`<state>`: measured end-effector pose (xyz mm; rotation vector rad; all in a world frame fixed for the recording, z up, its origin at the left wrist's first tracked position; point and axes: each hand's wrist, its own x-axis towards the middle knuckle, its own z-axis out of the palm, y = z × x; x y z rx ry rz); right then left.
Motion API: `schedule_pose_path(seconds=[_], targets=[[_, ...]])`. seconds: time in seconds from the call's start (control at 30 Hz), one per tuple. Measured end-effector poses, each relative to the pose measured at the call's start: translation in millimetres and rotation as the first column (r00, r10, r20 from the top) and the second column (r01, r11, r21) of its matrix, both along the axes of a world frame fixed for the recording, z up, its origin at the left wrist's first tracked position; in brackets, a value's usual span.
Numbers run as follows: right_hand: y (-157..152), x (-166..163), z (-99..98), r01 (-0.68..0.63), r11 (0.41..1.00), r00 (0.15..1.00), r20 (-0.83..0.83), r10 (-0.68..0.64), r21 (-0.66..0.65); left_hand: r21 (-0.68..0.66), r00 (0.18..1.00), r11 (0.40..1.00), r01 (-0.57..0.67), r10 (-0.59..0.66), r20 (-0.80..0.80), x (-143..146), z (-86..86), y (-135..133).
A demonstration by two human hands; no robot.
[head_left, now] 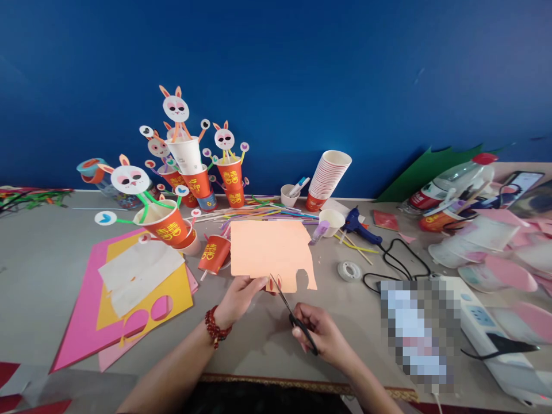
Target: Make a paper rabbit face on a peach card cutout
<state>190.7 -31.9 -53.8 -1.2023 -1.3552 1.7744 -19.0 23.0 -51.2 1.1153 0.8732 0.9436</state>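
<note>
My left hand, with a red bead bracelet at the wrist, pinches the lower edge of a peach sheet of paper. Two small ear shapes with red centres are drawn near that edge. A notch is cut out at the sheet's lower right. In my right hand are black-handled scissors, fingers closed round the handles. Their blades point up and left and lie at the ear shapes; whether the blades are parted is hard to make out.
Paper cups with rabbit faces stand at the back left. Pink and yellow sheets lie left. Behind are straws, a cup stack and a blue glue gun. Tape and a power strip lie right.
</note>
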Motion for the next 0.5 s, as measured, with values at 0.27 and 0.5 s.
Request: schedule_pose_path(seconds=[0.27,0.5], targets=[[-2.9,-3.7,-5.7,0.013,1.000,0.999,-0.031,-0.012,0.009,0.007,0.999,0.999,-0.042,0.042,0.028,2.3,-5.4,-1.6],[-3.2,-4.1,-6.3,0.028,1.000,0.999,-0.039,-0.028,0.000,-0.011,0.996,0.998,-0.061,0.061,0.063,2.9,-6.7,-3.4]])
